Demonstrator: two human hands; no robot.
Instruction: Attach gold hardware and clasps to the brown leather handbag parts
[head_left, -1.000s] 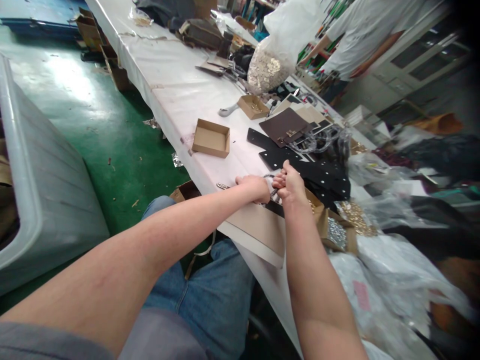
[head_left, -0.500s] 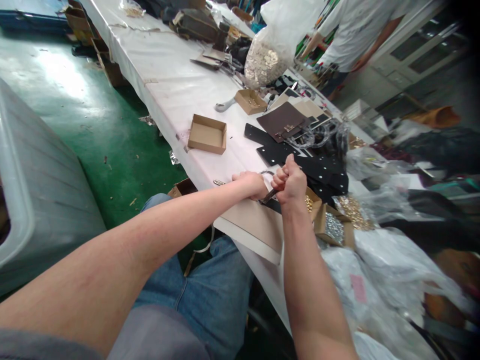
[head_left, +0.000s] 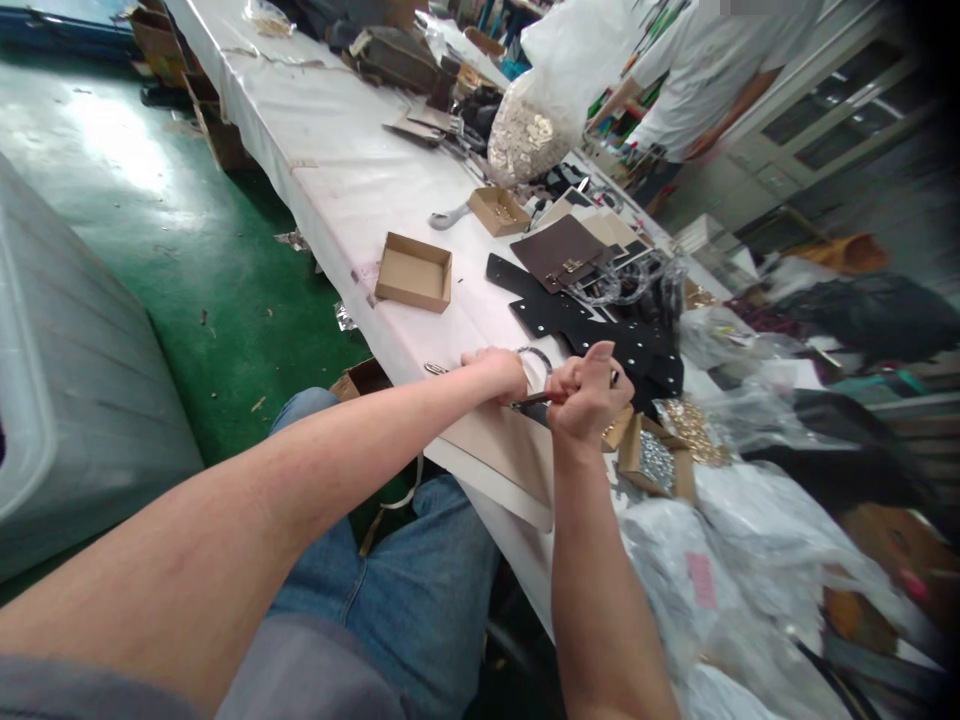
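My right hand point(head_left: 586, 392) is closed in a fist round the handle of a thin dark tool point(head_left: 531, 400), whose tip points left toward my left hand point(head_left: 499, 372). My left hand is closed and presses down on a small part I cannot make out, on a tan cardboard sheet point(head_left: 504, 452) at the table's near edge. A metal ring point(head_left: 534, 353) lies just behind the two hands. Black punched leather pieces point(head_left: 600, 335) lie right behind my right hand.
A long white-covered table point(head_left: 352, 170) runs away from me. On it are an open cardboard box point(head_left: 415, 272), a smaller box point(head_left: 499, 211), a brown leather flap point(head_left: 566, 252), a bag of metal parts point(head_left: 525, 135) and small boxes of hardware point(head_left: 656, 460). A person in a white shirt point(head_left: 705, 75) stands at the far side. Green floor lies left.
My right hand has swung to the right and tipped the tool from steep to nearly level. My left hand has stayed in place on the cardboard.
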